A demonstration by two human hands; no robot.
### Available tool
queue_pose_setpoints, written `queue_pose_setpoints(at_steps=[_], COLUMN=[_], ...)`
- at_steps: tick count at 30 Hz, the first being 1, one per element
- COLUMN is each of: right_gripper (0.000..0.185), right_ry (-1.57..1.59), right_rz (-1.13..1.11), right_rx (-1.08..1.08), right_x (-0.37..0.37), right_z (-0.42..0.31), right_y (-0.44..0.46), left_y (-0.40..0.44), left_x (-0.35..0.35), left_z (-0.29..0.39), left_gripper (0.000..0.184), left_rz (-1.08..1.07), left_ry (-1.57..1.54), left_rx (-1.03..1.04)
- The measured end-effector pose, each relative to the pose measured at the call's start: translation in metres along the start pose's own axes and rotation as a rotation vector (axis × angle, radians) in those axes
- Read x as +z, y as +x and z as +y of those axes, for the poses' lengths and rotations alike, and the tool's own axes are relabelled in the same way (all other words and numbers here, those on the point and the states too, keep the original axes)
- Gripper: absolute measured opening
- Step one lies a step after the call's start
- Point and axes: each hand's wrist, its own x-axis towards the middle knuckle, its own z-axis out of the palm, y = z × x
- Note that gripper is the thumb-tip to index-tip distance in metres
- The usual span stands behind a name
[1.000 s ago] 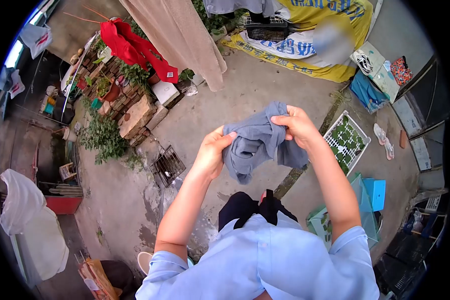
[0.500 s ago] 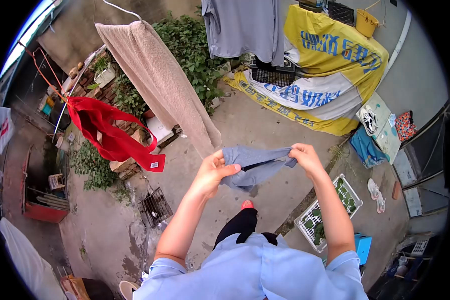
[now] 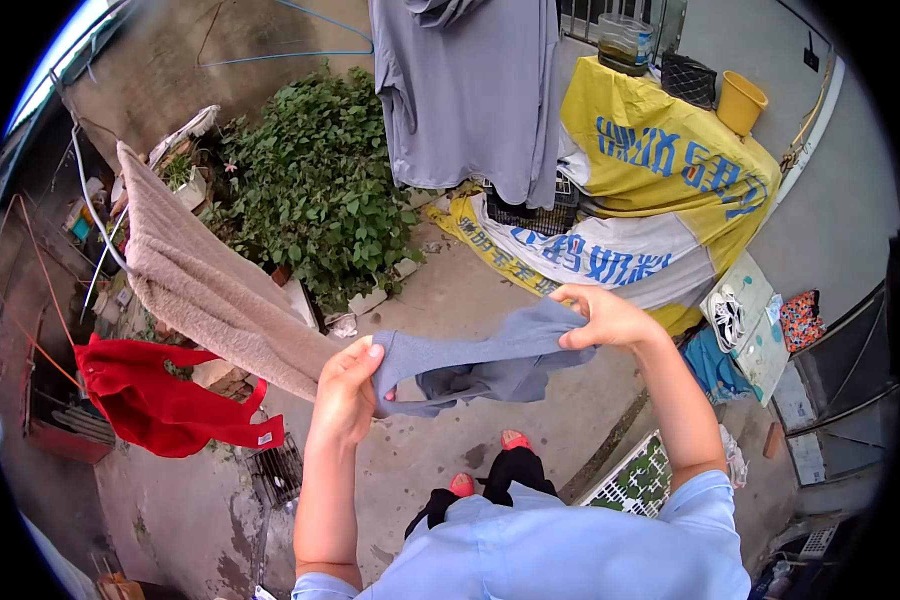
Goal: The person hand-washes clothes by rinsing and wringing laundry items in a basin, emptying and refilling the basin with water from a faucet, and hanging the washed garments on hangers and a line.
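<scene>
A small grey-blue garment [image 3: 470,355] is stretched between my hands at chest height, its opening gaping in the middle. My left hand [image 3: 345,390] is closed on its left edge, with the thumb on top and a fingertip showing through the opening. At the upper right corner, my right hand [image 3: 607,322] pinches the cloth between thumb and fingers. Just beyond my left hand hangs a beige towel [image 3: 205,275], its lower end close to my fingers. Farther left, a red garment [image 3: 155,395] with straps and a white label dangles from a hanger.
A grey long-sleeved garment [image 3: 470,110] hangs ahead. Behind it, a yellow and white tarp [image 3: 660,130] covers a pile, with a yellow bucket [image 3: 741,103] on top. Leafy plants [image 3: 315,190] grow at the left. A white crate [image 3: 625,480] holding greens stands on the ground at the right.
The garment is spread wider, and my left hand has moved left and down. My view has shifted, so the towel and red garment appear farther left. Both my feet now show.
</scene>
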Motion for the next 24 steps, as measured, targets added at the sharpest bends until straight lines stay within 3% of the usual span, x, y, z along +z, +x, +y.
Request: queue_pose_setpoints(at_steps=[2, 4, 6, 7, 8, 10, 11, 12, 14, 16, 18, 20, 24], right_gripper=[0.058, 0.055, 0.047, 0.033, 0.033, 0.026, 0.028, 0.036, 0.051, 0.067, 0.073, 0.062, 0.045], right_ry=[-0.135, -0.394, -0.441, -0.253, -0.271, -0.061, 0.138, 0.303, 0.746, 1.000, 1.049, 1.072, 0.885], right_rz=[-0.064, -0.359, -0.506, -0.486, -0.525, -0.218, -0.092, -0.037, -0.063, -0.262, -0.436, -0.262, -0.393], right_rx=[0.066, 0.051, 0.147, 0.139, 0.112, -0.108, -0.045, -0.166, -0.143, -0.109, -0.319, -0.496, -0.726], right_x=[-0.024, -0.046, -0.067, -0.076, -0.081, -0.089, -0.089, -0.093, -0.102, -0.111, -0.117, -0.100, -0.097], right_z=[-0.018, -0.023, -0.027, -0.019, -0.016, -0.015, -0.020, -0.019, -0.032, -0.068, -0.100, -0.142, -0.191], right_y=[-0.003, 0.008, 0.024, 0.029, 0.039, 0.058, 0.067, 0.081, 0.104, 0.117, 0.135, 0.143, 0.191], left_y=[0.019, 0.033, 0.046, 0.047, 0.049, 0.055, 0.057, 0.060, 0.069, 0.075, 0.075, 0.078, 0.079], left_x=[0.011, 0.033, 0.042, 0.048, 0.056, 0.060, 0.057, 0.055, 0.051, 0.056, 0.067, 0.072, 0.098], left_z=[0.013, 0.029, 0.045, 0.052, 0.058, 0.068, 0.075, 0.082, 0.090, 0.096, 0.099, 0.093, 0.099], left_gripper=[0.051, 0.059, 0.063, 0.065, 0.067, 0.070, 0.070, 0.069, 0.067, 0.064, 0.062, 0.066, 0.078], left_rz=[-0.078, -0.098, -0.180, -0.158, -0.138, -0.096, -0.083, -0.072, -0.107, -0.155, -0.101, -0.040, 0.081], left_ry=[-0.118, -0.130, -0.188, -0.156, -0.127, -0.145, -0.123, -0.102, -0.252, -0.415, -0.495, -0.349, -0.116], left_rx=[0.116, 0.249, 0.287, 0.300, 0.305, 0.382, 0.384, 0.382, 0.398, 0.433, 0.441, 0.617, 0.793])
